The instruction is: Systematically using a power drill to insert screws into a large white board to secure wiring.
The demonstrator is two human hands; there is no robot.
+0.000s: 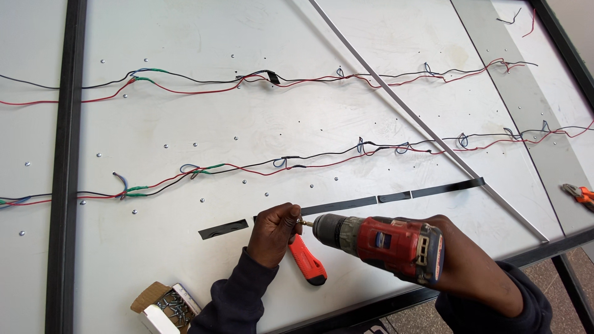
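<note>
Smooth grey metal panel [185, 247], crossed by twisted red and black wires [247, 167]. Left hand [275, 232] pinches a small screw [304, 221] at the fingertips [293, 218]. Right hand [464, 260] grips the red drill [383, 242], its tip touching the screw.

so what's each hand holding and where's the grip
The right hand grips the red drill by its handle. The left hand pinches a screw at the drill's tip; an orange-handled tool lies under it, hold unclear.
</note>
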